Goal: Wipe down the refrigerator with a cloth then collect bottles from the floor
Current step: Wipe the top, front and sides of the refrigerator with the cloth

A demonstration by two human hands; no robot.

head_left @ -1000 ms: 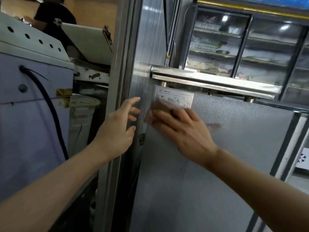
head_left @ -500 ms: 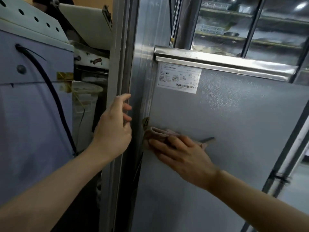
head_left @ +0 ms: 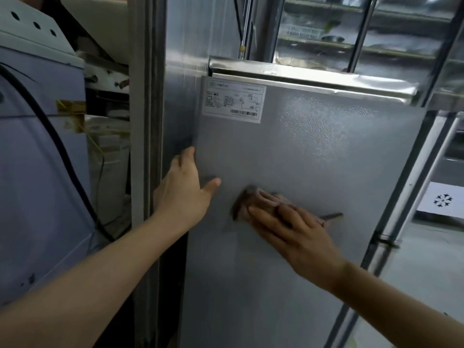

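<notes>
Cloth [head_left: 258, 200] and right hand [head_left: 298, 237] sit lower and further toward the middle of the refrigerator [head_left: 313, 172] panel than half a second ago, when they were against its left edge. The left hand [head_left: 184, 194] has shifted too: it was wrapped on the upright metal frame [head_left: 144, 146] and now reaches across to the panel's left edge, thumb spread out onto the grey face, the other fingers seemingly hooked round the edge, though they are hidden from here. The right hand lies flat with fingers extended, pressing the crumpled pinkish-brown cloth against the panel. That surface is dull grey metal with a fine pebbled grain, capped by a shiny, slightly dented steel strip [head_left: 313, 81]. A white rectangular label [head_left: 234, 100] with a diagram and barcode sits in its upper left corner. A black cable [head_left: 62, 156] curves down the pale blue cabinet [head_left: 37, 197] at left.
</notes>
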